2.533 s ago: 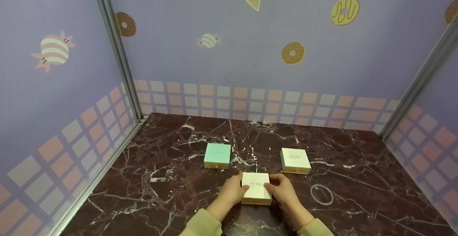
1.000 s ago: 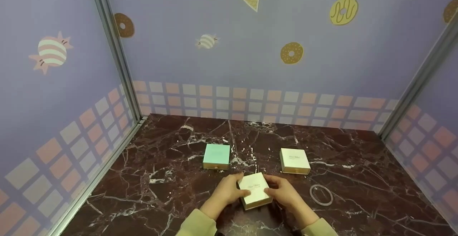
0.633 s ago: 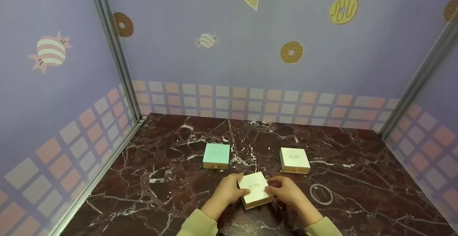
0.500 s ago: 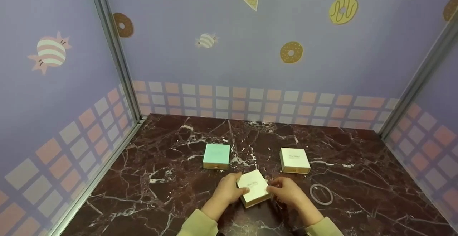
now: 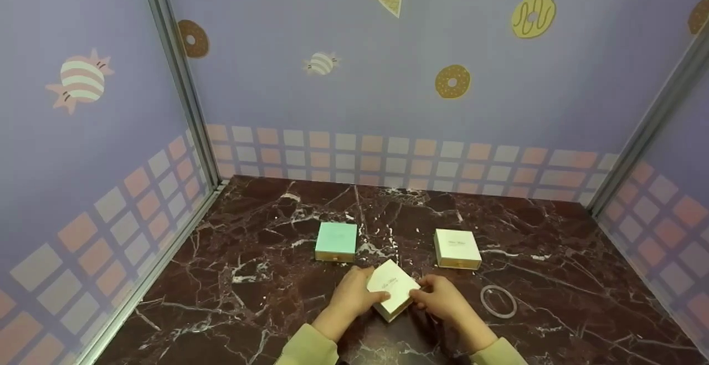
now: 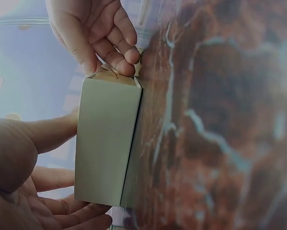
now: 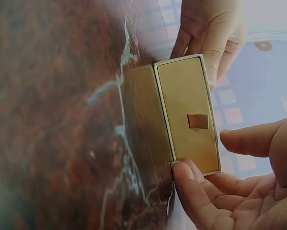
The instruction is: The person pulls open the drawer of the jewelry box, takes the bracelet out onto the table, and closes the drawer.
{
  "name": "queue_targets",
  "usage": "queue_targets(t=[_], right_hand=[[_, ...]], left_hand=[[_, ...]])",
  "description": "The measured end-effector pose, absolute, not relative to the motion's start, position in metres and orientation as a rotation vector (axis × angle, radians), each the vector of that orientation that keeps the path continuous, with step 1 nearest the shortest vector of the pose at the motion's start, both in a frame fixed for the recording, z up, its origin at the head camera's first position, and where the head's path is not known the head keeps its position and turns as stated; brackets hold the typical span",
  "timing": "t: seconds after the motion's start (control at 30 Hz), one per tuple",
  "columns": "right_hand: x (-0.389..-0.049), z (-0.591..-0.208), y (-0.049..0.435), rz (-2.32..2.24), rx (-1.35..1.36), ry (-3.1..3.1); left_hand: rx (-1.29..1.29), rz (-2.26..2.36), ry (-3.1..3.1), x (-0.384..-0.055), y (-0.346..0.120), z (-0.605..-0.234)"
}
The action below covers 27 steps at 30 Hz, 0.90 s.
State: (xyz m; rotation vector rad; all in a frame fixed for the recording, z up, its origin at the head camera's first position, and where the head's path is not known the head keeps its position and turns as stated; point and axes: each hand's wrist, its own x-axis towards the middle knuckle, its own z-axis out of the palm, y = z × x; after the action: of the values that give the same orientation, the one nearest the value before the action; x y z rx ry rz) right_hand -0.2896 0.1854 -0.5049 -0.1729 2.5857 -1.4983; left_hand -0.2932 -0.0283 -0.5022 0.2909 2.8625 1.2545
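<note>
In the head view a small square white drawer box (image 5: 392, 286) with printed lettering sits turned cornerwise on the dark marbled table. My left hand (image 5: 351, 293) grips it from the left, thumb on the lid. At its right corner my right hand (image 5: 441, 297) holds the box's end between thumb and fingertips. The right wrist view shows the gold drawer front (image 7: 184, 96) with a short pull tab (image 7: 198, 121), beside my right thumb. In the left wrist view the box's plain side (image 6: 107, 139) faces me, and the drawer looks pushed in.
Behind stand a mint-green drawer box (image 5: 336, 238) on the left and another white drawer box (image 5: 457, 247) on the right. A pale ring (image 5: 498, 301) lies right of my right hand. Patterned walls (image 5: 388, 104) enclose the table's back and sides.
The held box has been turned, first slightly, then further counterclockwise, so its drawer front now faces my right hand. The other boxes and the ring have stayed put.
</note>
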Motion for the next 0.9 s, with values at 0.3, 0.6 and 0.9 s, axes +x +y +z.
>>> queue_targets(t=[0.3, 0.6, 0.9], right_hand=[[-0.2919, -0.5074, 0.1872, -1.463, -0.178, 2.669], [-0.2924, -0.5059, 0.1871, -1.399, -0.211, 2.786], [-0.2949, -0.5071, 0.1836, -1.354, -0.185, 2.872]], left_hand=[[0.27, 1.287, 2.83, -0.2919, -0.027, -0.501], [0.369, 1.336, 2.78, -0.2928, -0.0275, -0.5029], [0.299, 1.256, 2.795, -0.2898, -0.0218, -0.5012]])
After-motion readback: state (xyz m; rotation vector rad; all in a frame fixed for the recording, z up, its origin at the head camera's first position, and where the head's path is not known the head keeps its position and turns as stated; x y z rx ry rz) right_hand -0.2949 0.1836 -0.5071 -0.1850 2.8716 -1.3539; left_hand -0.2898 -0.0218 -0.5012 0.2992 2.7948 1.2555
